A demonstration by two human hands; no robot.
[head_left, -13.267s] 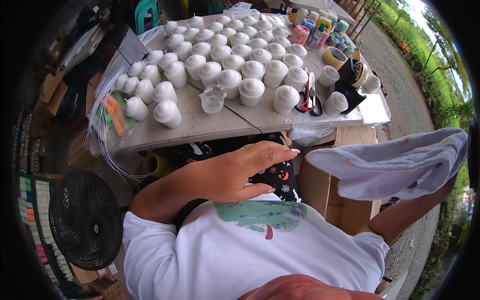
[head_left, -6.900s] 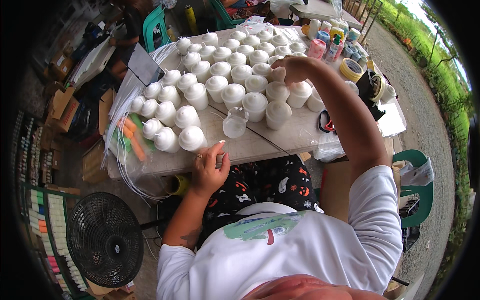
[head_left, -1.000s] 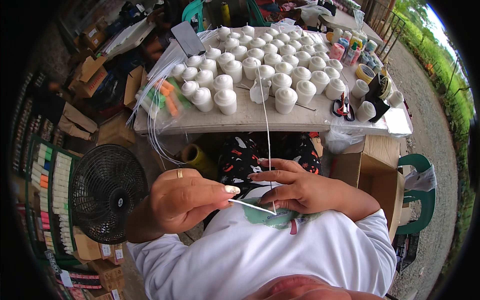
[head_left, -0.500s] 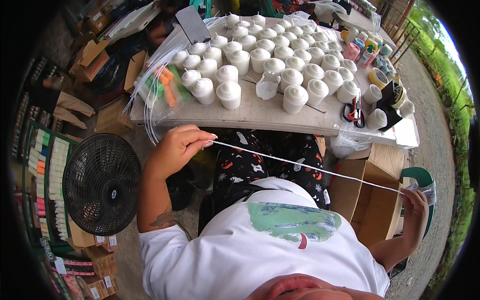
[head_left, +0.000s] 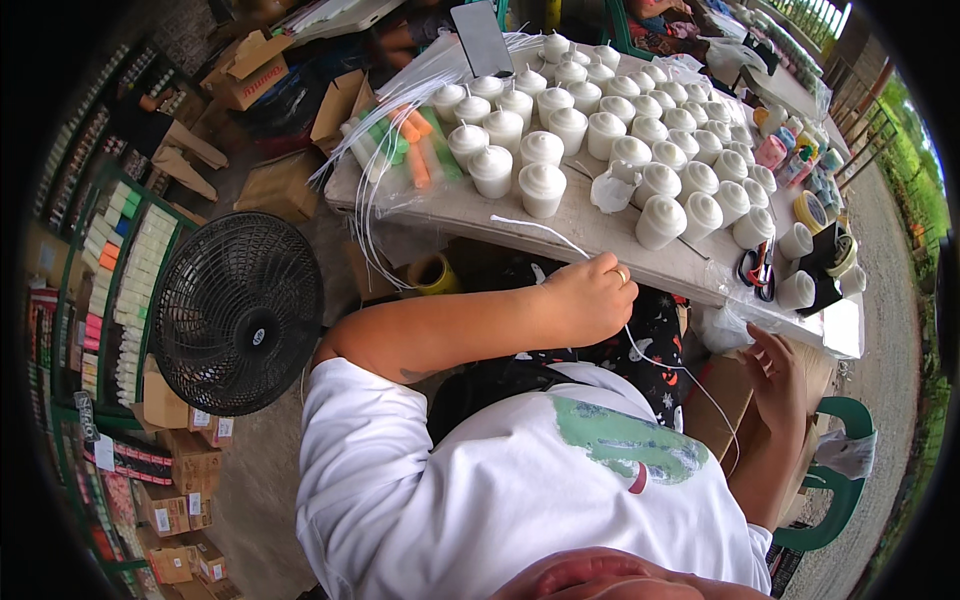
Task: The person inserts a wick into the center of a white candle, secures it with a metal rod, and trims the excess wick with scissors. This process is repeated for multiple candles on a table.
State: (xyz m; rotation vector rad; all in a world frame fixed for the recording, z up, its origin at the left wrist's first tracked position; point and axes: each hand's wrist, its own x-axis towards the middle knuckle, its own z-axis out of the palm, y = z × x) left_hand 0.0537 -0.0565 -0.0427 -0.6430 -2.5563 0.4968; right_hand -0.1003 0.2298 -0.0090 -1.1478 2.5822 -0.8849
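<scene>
My left hand (head_left: 592, 300) is closed around a white cord (head_left: 652, 358) just off the table's near edge. One end of the cord sticks out past the fist toward the tabletop; the other part hangs slack over my lap and curves down on the right. My right hand (head_left: 775, 378) is raised near the cardboard box, its fingers apart and nothing visible in them. In front of me, rows of white candles (head_left: 660, 222) with domed tops, several with wicks showing, stand on the table (head_left: 420, 205). A crumpled clear wrapper (head_left: 612, 192) lies among them.
Red-handled scissors (head_left: 757, 270) and tape rolls (head_left: 808, 212) lie at the table's right. Long white strands (head_left: 372, 225) droop over its left edge beside bagged coloured candles (head_left: 408, 150). A black fan (head_left: 240, 315) stands at left, a green chair (head_left: 840, 510) at right.
My left hand has moved right along the cord, which has gone from taut to slack. The right hand has let go of its end and moved left. The view has shifted.
</scene>
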